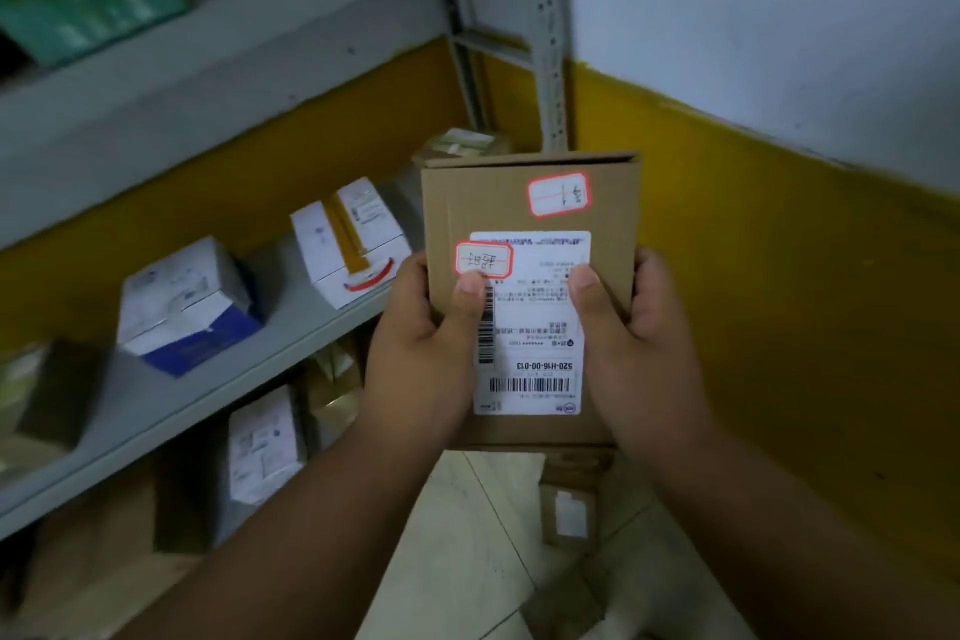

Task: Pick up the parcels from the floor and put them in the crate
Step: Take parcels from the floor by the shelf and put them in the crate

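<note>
A flat brown cardboard parcel (530, 213) with a white shipping label and two red-bordered stickers is held up in front of me, label side facing me. My left hand (421, 343) grips its left edge, thumb pressed on the label. My right hand (634, 348) grips the right edge, thumb also on the label. Below the parcel, a small brown parcel (569, 509) with a white label lies on the pale tiled floor. No crate is in view.
A grey metal shelf rack (218, 374) on the left holds white boxes (182, 307), (353, 239) and brown cartons. More boxes sit under it, such as a white one (265, 442). A yellow-and-white wall (779, 224) closes the right side.
</note>
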Tool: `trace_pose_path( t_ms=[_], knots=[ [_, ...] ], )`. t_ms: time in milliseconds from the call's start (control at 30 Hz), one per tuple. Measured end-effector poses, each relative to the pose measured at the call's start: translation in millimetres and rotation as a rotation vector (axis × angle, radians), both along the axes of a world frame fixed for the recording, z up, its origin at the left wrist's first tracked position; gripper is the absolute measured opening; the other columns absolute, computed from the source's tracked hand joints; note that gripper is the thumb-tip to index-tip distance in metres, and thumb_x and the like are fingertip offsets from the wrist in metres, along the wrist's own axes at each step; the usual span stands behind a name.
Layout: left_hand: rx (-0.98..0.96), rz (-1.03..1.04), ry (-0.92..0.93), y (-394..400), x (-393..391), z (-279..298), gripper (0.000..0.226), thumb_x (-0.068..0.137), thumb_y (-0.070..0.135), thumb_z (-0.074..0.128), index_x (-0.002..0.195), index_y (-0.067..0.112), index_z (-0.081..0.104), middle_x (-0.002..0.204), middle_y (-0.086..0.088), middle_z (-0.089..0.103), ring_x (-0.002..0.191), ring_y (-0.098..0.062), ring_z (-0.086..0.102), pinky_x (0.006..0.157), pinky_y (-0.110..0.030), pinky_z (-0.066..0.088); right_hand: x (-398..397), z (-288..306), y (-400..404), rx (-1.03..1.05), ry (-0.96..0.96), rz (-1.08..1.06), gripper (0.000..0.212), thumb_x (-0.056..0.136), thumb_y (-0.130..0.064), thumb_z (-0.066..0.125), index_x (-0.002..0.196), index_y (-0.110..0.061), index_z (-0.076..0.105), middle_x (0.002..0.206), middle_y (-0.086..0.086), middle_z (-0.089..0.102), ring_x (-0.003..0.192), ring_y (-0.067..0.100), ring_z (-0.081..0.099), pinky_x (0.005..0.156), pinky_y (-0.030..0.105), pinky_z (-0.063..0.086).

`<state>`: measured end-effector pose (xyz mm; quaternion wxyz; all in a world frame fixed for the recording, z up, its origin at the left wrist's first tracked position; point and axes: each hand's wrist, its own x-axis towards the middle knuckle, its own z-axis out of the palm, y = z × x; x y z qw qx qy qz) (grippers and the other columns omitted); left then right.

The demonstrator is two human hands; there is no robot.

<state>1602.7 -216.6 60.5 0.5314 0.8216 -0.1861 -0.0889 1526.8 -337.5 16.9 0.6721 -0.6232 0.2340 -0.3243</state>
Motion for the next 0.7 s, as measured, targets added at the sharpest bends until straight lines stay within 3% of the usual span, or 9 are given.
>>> trace_pose_path(
  t_ms=[133,233,333,433,533,600,700],
  knots=[
    [-0.055,0.113,-0.017,60.6,-20.7,3.3,0.02,0.095,0.049,0.048,0.115,0.049,0.05,0.102,0.029,0.067,0.093,0.014,0.061,0.076,-0.02,0.047,-6.1,13.4,50.9,-0.064,-0.023,0.107,0.015,0.096,-0.033,0.059,0.11,-0.037,0.054,0.1,-0.022,0.073,0.088,-0.001,0.072,0.063,0.02,0.058],
    [-0.079,0.231,-0.027,130.5,-33.7,3.7,0.024,0.095,0.048,0.049,0.119,0.046,0.05,0.102,0.027,0.066,0.092,0.015,0.06,0.073,-0.017,0.046,-2.9,16.9,114.2,-0.115,-0.023,0.225,0.031,0.086,-0.052,0.057,0.113,-0.037,0.055,0.107,-0.016,0.073,0.092,0.002,0.072,0.068,0.027,0.06],
    [-0.106,0.395,-0.063,229.0,-45.3,-0.1,0.028,0.095,0.048,0.051,0.122,0.04,0.054,0.107,0.021,0.068,0.1,0.001,0.064,0.085,-0.032,0.053,5.0,14.0,205.6,-0.168,-0.015,0.347,0.033,0.087,-0.057,0.058,0.113,-0.036,0.055,0.11,-0.013,0.071,0.096,0.002,0.071,0.077,0.032,0.061],
    [-0.165,0.561,-0.078,350.2,-65.6,-11.3,0.028,0.092,0.049,0.054,0.118,0.041,0.057,0.109,0.018,0.07,0.103,-0.006,0.067,0.09,-0.046,0.055,10.8,6.0,319.1,-0.215,-0.025,0.511,0.019,0.093,-0.042,0.063,0.109,-0.036,0.055,0.106,-0.019,0.07,0.097,-0.003,0.067,0.081,0.029,0.056],
    [-0.146,0.737,-0.088,473.4,-94.7,-21.7,0.029,0.088,0.05,0.056,0.116,0.042,0.057,0.11,0.014,0.072,0.102,-0.011,0.069,0.09,-0.052,0.054,7.5,-1.9,439.0,-0.302,0.017,0.686,0.032,0.087,-0.052,0.061,0.112,-0.033,0.055,0.104,-0.022,0.068,0.096,-0.004,0.066,0.079,0.026,0.056],
    [-0.145,0.84,-0.083,547.3,-116.1,-26.0,0.024,0.087,0.049,0.055,0.111,0.047,0.057,0.107,0.015,0.072,0.1,-0.011,0.07,0.087,-0.05,0.056,1.1,-7.4,513.3,-0.323,0.031,0.793,0.028,0.087,-0.053,0.06,0.11,-0.039,0.055,0.105,-0.023,0.067,0.095,-0.006,0.065,0.078,0.024,0.055],
    [-0.144,0.934,-0.078,633.8,-150.5,-30.3,0.018,0.098,0.033,0.055,0.113,0.043,0.057,0.099,0.022,0.072,0.091,0.0,0.07,0.072,-0.028,0.058,-13.9,-13.5,603.1,-0.39,0.057,0.915,0.019,0.091,-0.051,0.058,0.107,-0.043,0.053,0.111,-0.019,0.061,0.094,-0.009,0.058,0.07,0.012,0.046]
  ],
)
